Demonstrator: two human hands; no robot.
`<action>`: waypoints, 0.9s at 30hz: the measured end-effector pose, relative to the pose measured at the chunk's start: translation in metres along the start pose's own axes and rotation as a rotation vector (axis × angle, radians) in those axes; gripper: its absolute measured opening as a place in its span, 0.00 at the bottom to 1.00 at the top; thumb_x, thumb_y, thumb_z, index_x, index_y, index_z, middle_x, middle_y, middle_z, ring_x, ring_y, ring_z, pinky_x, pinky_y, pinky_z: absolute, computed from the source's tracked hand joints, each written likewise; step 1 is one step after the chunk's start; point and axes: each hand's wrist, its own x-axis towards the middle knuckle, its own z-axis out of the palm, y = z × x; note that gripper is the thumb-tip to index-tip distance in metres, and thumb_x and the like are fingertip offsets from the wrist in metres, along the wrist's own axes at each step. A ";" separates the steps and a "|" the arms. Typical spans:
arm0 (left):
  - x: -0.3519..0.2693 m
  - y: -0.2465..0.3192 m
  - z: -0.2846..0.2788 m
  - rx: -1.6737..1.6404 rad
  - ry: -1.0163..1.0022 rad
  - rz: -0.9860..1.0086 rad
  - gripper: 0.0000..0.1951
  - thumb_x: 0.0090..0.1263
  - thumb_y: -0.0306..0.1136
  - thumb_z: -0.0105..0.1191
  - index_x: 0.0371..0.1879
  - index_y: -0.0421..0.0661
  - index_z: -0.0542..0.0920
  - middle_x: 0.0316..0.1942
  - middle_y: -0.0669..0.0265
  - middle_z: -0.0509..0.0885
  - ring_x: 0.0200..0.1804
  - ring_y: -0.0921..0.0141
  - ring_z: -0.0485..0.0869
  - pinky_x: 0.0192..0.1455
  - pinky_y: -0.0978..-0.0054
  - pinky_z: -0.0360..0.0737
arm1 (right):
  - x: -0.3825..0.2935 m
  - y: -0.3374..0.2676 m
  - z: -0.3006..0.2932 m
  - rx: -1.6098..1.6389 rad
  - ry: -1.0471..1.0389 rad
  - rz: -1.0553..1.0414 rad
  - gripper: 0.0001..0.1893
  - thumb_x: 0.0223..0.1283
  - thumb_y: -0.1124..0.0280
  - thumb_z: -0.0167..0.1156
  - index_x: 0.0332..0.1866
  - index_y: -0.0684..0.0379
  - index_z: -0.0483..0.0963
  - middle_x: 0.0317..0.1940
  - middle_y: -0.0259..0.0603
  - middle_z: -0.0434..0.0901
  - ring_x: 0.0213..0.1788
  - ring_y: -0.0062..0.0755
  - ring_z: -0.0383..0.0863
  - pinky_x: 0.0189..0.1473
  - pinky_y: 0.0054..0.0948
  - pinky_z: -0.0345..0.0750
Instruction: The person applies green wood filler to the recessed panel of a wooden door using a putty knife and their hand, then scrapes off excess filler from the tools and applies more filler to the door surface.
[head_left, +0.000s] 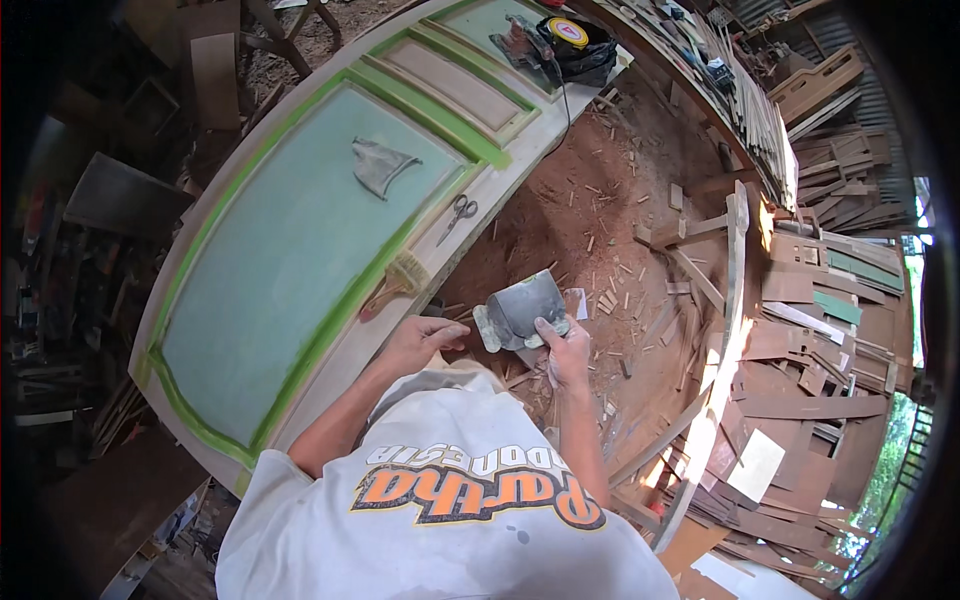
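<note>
My right hand (566, 346) grips a worn, dark grey sheet, perhaps sandpaper, with a pale folded edge (525, 309), above the dirt floor. To its left, near the panel's front edge, is my left hand (431, 341), its fingers loosely curled and apart from the sheet. Beside me lies a large panel with pale blue-green fields (300, 255) and bright green borders. On it rest a crumpled grey piece of sandpaper or cloth (381, 166), scissors (457, 217) and a wide bristle brush (401, 279).
A corded power tool (525, 46) and a black plastic bag (592, 56) with a round yellow item sit at the panel's far end. Wooden offcuts litter the reddish floor (585, 202). A timber frame (724, 360) and stacked boards (810, 405) stand at right.
</note>
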 end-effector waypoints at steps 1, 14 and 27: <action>0.014 0.004 -0.001 0.095 0.017 0.033 0.16 0.82 0.36 0.65 0.57 0.36 0.92 0.42 0.62 0.95 0.40 0.73 0.91 0.51 0.73 0.88 | 0.011 -0.009 -0.002 -0.022 -0.001 0.003 0.15 0.71 0.73 0.74 0.56 0.68 0.82 0.46 0.40 0.90 0.41 0.27 0.91 0.43 0.33 0.92; 0.218 0.060 -0.001 0.579 0.322 0.199 0.17 0.79 0.31 0.62 0.63 0.39 0.87 0.44 0.52 0.94 0.43 0.62 0.94 0.50 0.63 0.89 | 0.155 -0.064 -0.091 0.083 0.197 -0.039 0.13 0.71 0.76 0.73 0.57 0.66 0.82 0.43 0.38 0.90 0.38 0.25 0.89 0.38 0.27 0.85; 0.599 0.081 -0.026 1.165 0.685 0.119 0.15 0.73 0.30 0.60 0.57 0.51 0.90 0.52 0.50 0.90 0.53 0.48 0.90 0.56 0.51 0.87 | 0.411 -0.159 -0.305 -0.080 0.193 -0.006 0.14 0.73 0.73 0.73 0.58 0.63 0.81 0.43 0.34 0.88 0.37 0.20 0.85 0.33 0.23 0.79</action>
